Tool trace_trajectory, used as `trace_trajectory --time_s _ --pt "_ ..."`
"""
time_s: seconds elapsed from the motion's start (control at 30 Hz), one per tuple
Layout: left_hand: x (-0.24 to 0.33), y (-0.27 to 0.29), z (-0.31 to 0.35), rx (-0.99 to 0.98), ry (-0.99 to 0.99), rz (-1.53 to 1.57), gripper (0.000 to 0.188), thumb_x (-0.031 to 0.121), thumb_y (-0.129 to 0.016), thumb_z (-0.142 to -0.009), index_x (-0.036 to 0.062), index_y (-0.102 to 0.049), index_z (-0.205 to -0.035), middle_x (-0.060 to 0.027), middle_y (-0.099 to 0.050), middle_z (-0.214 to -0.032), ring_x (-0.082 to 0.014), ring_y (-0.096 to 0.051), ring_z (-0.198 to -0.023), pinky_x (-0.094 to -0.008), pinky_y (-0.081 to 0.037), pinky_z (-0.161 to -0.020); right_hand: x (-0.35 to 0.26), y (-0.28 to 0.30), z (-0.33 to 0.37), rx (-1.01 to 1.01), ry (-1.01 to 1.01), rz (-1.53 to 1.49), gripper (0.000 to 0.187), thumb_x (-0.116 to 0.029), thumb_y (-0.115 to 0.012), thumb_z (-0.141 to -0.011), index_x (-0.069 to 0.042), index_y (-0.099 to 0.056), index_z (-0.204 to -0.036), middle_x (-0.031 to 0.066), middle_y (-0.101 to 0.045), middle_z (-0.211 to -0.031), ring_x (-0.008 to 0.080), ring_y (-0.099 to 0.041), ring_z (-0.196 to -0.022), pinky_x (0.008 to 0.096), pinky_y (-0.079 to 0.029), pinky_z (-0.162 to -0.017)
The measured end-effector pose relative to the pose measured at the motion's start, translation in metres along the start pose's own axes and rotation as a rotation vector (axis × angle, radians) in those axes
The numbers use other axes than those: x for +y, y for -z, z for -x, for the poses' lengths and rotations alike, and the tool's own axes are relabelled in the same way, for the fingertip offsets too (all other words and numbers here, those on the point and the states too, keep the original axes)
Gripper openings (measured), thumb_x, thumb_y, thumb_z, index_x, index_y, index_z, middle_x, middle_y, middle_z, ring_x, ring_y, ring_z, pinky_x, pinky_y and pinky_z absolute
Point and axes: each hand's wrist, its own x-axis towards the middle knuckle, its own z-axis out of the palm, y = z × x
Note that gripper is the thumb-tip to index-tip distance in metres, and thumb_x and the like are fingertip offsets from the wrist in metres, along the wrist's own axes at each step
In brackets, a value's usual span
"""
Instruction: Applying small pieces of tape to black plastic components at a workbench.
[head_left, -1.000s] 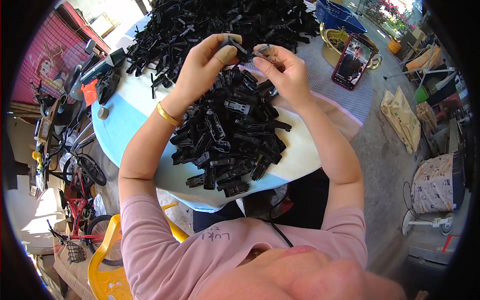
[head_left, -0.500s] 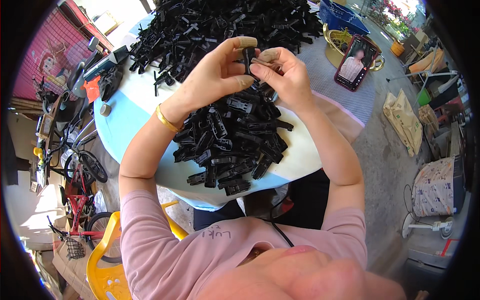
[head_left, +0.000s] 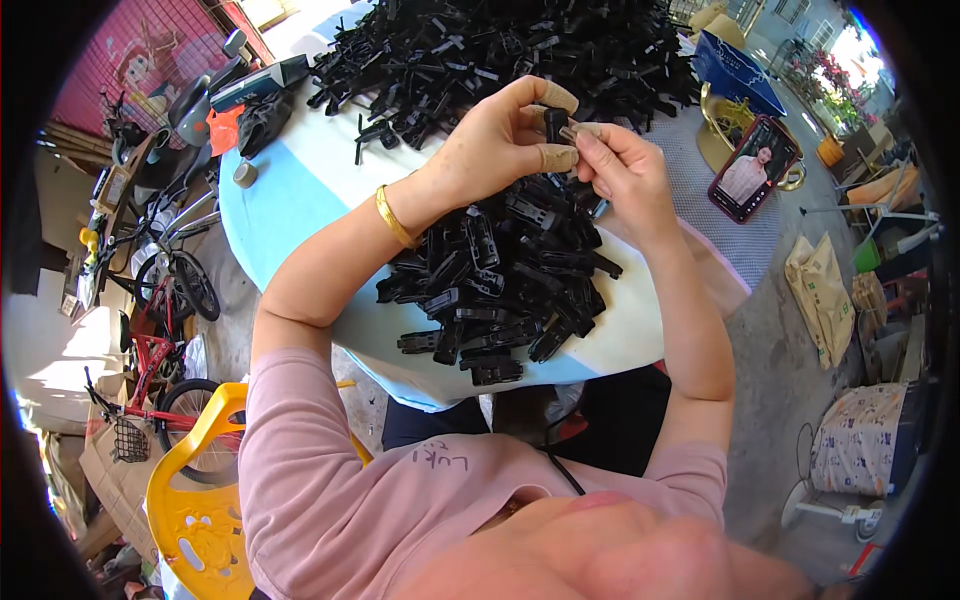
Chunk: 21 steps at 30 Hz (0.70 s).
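Note:
Above the table, my left hand [head_left: 490, 145] grips a small black plastic piece [head_left: 556, 124] between thumb and fingers, with beige tape wrapped around some of the fingertips. Right beside it my right hand [head_left: 628, 175] is closed in a pinch, its fingertips against the piece's right side. Whatever lies between those fingertips is too small to make out. Below the hands lies a pile of black plastic clip-like parts [head_left: 490, 290]. Beyond them spreads a larger heap of thin black pieces [head_left: 450, 60].
A phone [head_left: 755, 168] leans on a gold-coloured pot [head_left: 722, 130] at the right, near a blue container [head_left: 738, 72]. A small round tin [head_left: 245, 174] stands at the table's left. A yellow chair [head_left: 205, 500] and red bicycle [head_left: 150, 370] are at left.
The view has shifted, so the table sits farther right in the picture. My right fingertips have closed in on the piece's side; the left hand still holds it.

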Motion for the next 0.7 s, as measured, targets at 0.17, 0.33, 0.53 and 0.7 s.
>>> trace_trajectory --time_s 0.17,0.33,0.53,0.7 --pt "-0.0006 0.0018 0.0002 -0.004 0.008 0.012 0.034 0.001 -0.062 -0.078 0.0008 -0.047 -0.108 -0.0070 -0.059 -0.096 -0.0125 -0.057 -0.089 -0.0259 -0.048 -0.080 -0.0038 -0.0017 0.0025 -0.018 0.018 0.034 0.019 -0.013 -0.053 -0.088 0.001 -0.060 -0.097 -0.0002 -0.053 -0.064 0.0002 -0.039 -0.052 0.0139 -0.028 -0.045" --pt "0.0026 -0.0002 -0.0004 -0.013 -0.036 0.006 0.031 0.002 -0.062 -0.079 0.0005 -0.048 -0.106 -0.0072 -0.058 -0.098 -0.0125 -0.057 -0.090 -0.0272 -0.049 -0.082 -0.0017 0.0028 0.0027 -0.027 0.149 0.203 0.018 -0.013 -0.052 -0.088 0.001 -0.062 -0.095 -0.0022 -0.053 -0.063 0.0013 -0.043 -0.055 0.0144 -0.031 -0.049" --pt "-0.0014 0.0000 0.0000 0.005 -0.041 0.021 0.027 0.000 -0.061 -0.079 0.0002 -0.049 -0.103 -0.0073 -0.058 -0.098 -0.0116 -0.056 -0.091 -0.0266 -0.049 -0.081 -0.0020 -0.0018 0.0051 -0.030 0.045 0.143 0.017 -0.014 -0.052 -0.089 -0.001 -0.062 -0.092 -0.0029 -0.052 -0.063 0.0003 -0.040 -0.053 0.0143 -0.028 -0.046" --pt "-0.0009 -0.0054 0.0058 0.091 -0.121 -0.160 0.020 -0.001 -0.061 -0.079 -0.0007 -0.052 -0.096 -0.0059 -0.059 -0.092 -0.0099 -0.057 -0.086 -0.0244 -0.049 -0.077 -0.0023 -0.0033 0.0076 -0.025 -0.052 0.105 0.016 -0.014 -0.051 -0.089 -0.002 -0.061 -0.092 -0.0025 -0.050 -0.062 -0.0012 -0.035 -0.049 0.0141 -0.022 -0.042"
